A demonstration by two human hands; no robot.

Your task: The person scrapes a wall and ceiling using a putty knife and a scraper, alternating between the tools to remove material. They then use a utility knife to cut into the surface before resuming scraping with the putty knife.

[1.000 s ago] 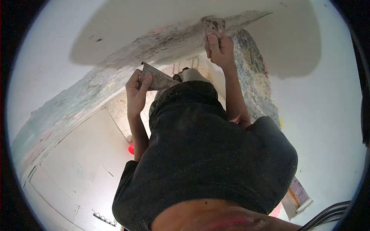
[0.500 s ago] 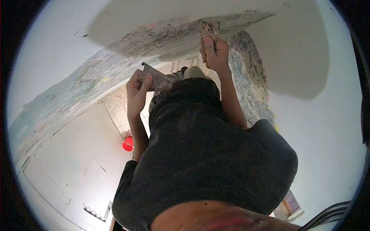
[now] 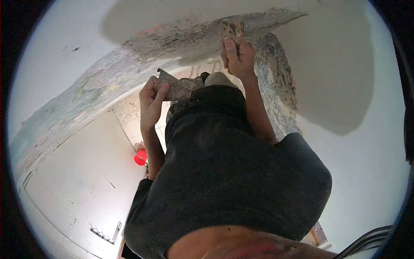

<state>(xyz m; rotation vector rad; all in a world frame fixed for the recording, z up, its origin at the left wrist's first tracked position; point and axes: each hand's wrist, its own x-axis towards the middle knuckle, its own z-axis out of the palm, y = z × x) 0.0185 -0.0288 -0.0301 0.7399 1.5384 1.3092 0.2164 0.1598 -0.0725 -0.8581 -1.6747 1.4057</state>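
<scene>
My right hand [image 3: 239,58] is closed around the handle of a stained scraper [image 3: 231,31], whose blade lies against or very near the rough, bare patch of wall [image 3: 181,39]. Lower and to the left, my left hand [image 3: 153,97] grips a grey, dirty metal plate [image 3: 173,86] with its thumb on top. The plate tilts and has a curled upper corner. It is held in front of my waist, apart from the wall.
A red bucket [image 3: 140,157] stands on the tiled floor at the left. A hook rack [image 3: 102,235] is on the white surface at the lower left. Dark cables [image 3: 366,241] run at the lower right. Smooth pale wall [image 3: 353,159] rises on the right.
The view has shifted slightly, and the shadows on the wall have moved. Both hands keep their hold, with the scraper a little further left and up in the view.
</scene>
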